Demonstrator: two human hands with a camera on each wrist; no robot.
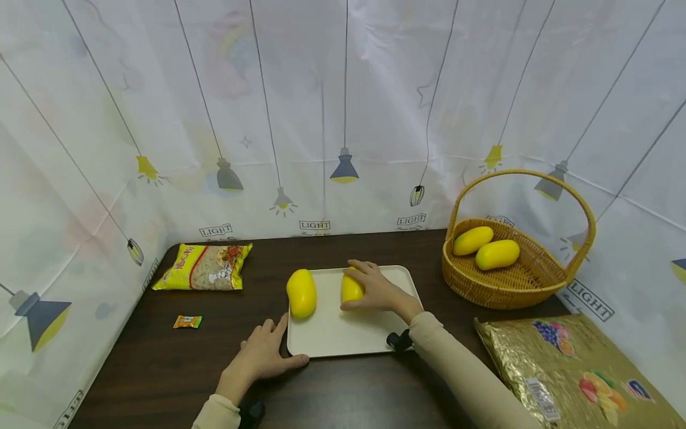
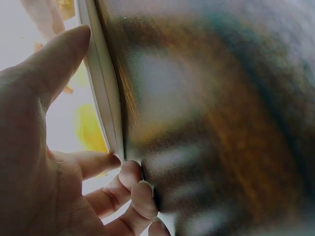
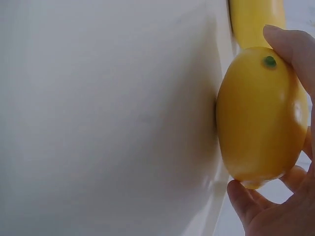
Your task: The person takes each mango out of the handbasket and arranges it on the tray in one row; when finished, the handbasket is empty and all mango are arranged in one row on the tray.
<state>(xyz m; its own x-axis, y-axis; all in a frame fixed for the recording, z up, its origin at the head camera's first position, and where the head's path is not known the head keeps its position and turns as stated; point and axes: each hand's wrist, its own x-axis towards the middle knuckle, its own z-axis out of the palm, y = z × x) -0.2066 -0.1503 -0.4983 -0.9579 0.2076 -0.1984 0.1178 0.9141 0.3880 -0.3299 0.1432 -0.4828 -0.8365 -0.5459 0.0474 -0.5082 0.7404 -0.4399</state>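
Observation:
My right hand (image 1: pixel 377 290) grips a yellow mango (image 1: pixel 351 288) at the middle of the white tray (image 1: pixel 354 339), thumb on one end and fingertips round the other. In the right wrist view this mango (image 3: pixel 261 115) shows a small green stem spot and sits against the tray surface. A second yellow mango (image 1: pixel 302 294) lies at the tray's left edge. My left hand (image 1: pixel 262 351) rests at the tray's front left corner. The left wrist view has its thumb (image 2: pixel 69 49) and a fingertip touching the tray rim (image 2: pixel 106 88).
A wicker basket (image 1: pixel 482 292) with two yellow mangoes (image 1: pixel 497 255) stands at the back right. In front of it lies a large gold bag (image 1: pixel 563 369). At the left are a yellow snack packet (image 1: pixel 206 268) and a small orange-green wrapped candy (image 1: pixel 187 322). A printed curtain surrounds the dark table.

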